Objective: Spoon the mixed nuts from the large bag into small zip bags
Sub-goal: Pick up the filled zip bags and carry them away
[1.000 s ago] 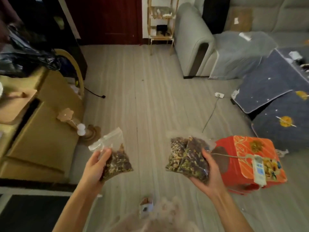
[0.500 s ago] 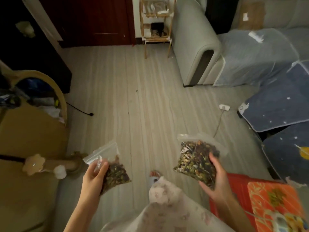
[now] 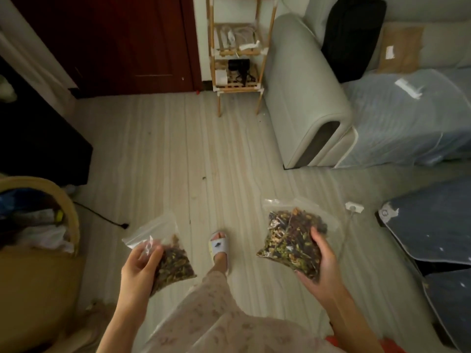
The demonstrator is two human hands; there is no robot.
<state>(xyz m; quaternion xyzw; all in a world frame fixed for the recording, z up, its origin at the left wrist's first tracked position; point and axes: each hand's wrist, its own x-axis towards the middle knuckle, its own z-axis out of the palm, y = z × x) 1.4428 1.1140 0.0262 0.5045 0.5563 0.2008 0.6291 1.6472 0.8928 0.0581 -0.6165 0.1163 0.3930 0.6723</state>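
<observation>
The left hand (image 3: 139,263) grips a small zip bag (image 3: 163,250) of mixed nuts, fingers curled round its lower half, the clear empty top of the bag sticking up past the fingertips. The right hand (image 3: 322,261) holds filled zip bags (image 3: 290,238), apparently two stacked together, thumb pressed on top and fingers curled beneath them. Both are held in the air above the pale wooden floor (image 3: 178,161), well apart, with a foot in a white slipper (image 3: 219,247) between them lower down. A grey sofa (image 3: 305,93) stands toward the far right edge of the floor, a wooden shelf rack (image 3: 238,47) beside it against the far wall, next to a dark red door (image 3: 122,42). A black cable (image 3: 102,216) lies on the floor at the left.
</observation>
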